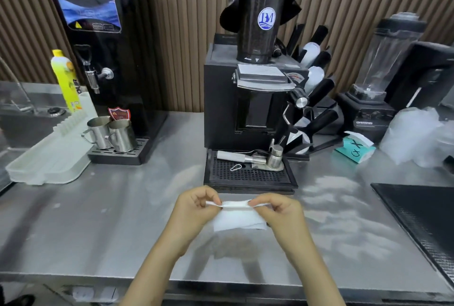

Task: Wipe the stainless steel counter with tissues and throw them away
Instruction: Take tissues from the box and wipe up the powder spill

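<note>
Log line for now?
left hand: pinches tissue | right hand: pinches tissue | tissue: stretched between hands, above counter

The thin folded paper tissue (pixel 239 218) is white, the brushed stainless steel surface (pixel 122 219) grey, the tall plastic bottle (pixel 65 79) yellow, the ribbed wall panelling (pixel 181 35) brown-striped.

This looks like a café's drinks bar. A long stainless steel counter (pixel 98 219) runs along a ribbed brown wall (pixel 184 35), carrying a black hot-water dispenser (pixel 98 35), 2 steel milk jugs (pixel 121 136), a coffee grinder (pixel 245 99), a blender (pixel 383 60) and racked squeeze bottles (pixel 314 77).
</note>
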The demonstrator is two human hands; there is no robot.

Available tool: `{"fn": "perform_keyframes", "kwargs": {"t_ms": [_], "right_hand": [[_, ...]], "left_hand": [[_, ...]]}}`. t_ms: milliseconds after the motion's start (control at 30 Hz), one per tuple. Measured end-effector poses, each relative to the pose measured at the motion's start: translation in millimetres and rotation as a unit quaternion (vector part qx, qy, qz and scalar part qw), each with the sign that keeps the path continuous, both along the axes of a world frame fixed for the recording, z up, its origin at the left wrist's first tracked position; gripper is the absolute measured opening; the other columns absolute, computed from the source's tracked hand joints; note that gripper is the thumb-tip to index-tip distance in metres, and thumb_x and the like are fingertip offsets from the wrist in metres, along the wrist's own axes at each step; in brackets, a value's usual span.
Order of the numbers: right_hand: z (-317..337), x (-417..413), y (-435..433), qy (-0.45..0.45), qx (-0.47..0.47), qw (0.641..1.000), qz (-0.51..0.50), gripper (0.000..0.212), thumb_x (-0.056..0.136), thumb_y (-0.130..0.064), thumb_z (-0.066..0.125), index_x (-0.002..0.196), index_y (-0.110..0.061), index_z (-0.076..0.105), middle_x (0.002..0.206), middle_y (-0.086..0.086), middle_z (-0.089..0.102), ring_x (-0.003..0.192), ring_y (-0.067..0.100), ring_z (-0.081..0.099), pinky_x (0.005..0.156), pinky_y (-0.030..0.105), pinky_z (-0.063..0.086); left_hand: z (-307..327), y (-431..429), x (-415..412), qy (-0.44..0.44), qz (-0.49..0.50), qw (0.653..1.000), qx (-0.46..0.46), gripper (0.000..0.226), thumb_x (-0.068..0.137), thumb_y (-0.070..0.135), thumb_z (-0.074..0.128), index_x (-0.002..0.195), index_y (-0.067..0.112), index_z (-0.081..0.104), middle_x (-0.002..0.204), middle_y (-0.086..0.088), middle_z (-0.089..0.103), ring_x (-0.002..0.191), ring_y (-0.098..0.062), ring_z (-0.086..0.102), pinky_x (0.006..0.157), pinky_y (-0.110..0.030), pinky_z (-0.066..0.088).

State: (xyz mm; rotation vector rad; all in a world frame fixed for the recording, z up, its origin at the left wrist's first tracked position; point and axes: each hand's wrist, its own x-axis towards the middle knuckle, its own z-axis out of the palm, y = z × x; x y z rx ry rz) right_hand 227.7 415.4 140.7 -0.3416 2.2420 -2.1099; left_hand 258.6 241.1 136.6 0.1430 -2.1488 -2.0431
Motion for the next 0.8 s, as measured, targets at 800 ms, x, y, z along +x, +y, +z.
{"fn": "perform_keyframes", "kwargs": {"t_ms": [800], "right_hand": [[-40,-54,-48,-0.115,0.007,0.989,0.097,0.042,0.079,0.019,0.052,0.064,-0.016,0.069,0.055,-0.002,0.066,0.046,0.012,0.057,0.048,0.019,0.047]], "left_hand": [[-31,-43,-25,-0.051,0.061,0.996,-0.034,0.037,0.071,-0.021,0.058,0.057,0.013,0.063,0.059,0.002,0.063,0.057,-0.011,0.058,0.053,-0.017,0.045]]}}
